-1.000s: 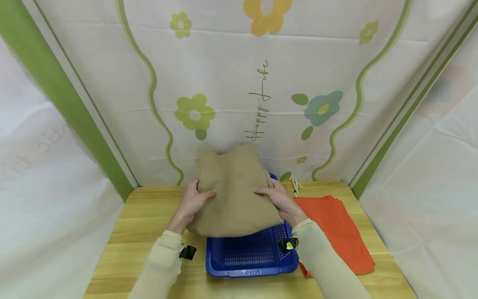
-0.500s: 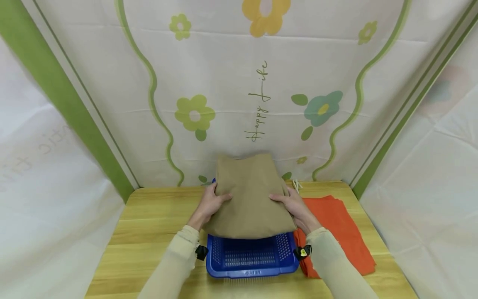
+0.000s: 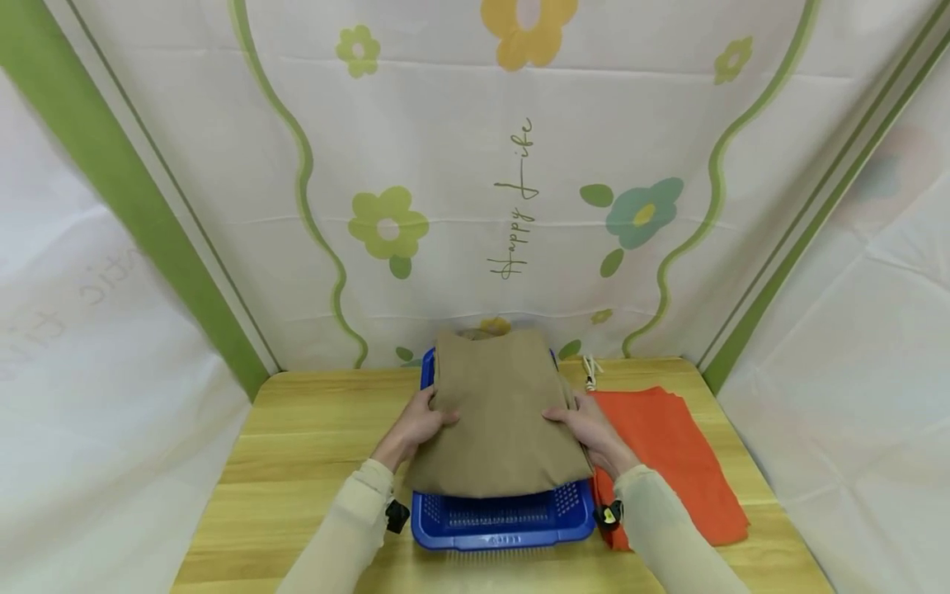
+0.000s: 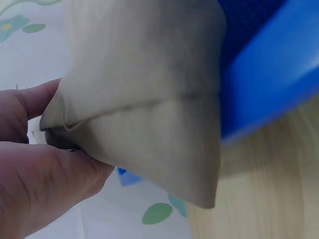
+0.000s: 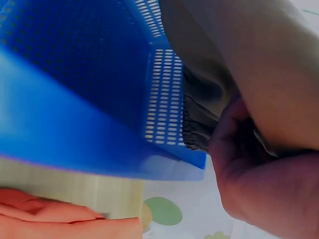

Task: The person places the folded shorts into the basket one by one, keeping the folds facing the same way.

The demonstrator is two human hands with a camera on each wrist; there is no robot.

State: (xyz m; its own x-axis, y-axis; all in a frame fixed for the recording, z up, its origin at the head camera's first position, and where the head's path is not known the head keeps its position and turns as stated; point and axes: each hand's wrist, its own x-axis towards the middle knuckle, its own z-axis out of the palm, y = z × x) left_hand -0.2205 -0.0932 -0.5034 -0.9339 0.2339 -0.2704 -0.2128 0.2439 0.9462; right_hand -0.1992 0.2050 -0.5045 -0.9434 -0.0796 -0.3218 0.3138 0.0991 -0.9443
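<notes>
A folded khaki garment [image 3: 496,429] lies low over a blue plastic basket [image 3: 505,541] in the head view, covering most of its opening. My left hand [image 3: 420,426] grips the garment's left side, thumb on top and fingers underneath. On the opposite side my right hand [image 3: 592,429] holds it the same way. In the left wrist view a seam runs across the drooping khaki fabric [image 4: 144,134], close beside the basket rim [image 4: 279,74]. A gathered edge of the garment [image 5: 197,124] shows near my right fingers in the right wrist view, over the perforated basket wall [image 5: 164,99].
An orange folded cloth item [image 3: 668,462] lies right of the basket, with a white cord [image 3: 590,371] at its back end. The wooden table [image 3: 312,445] meets a white flower-printed curtain [image 3: 445,148] at the back, and white fabric walls stand on both sides.
Both hands have moved the khaki garment rightwards, then down and nearer over the basket. The orange cloth stays where it was.
</notes>
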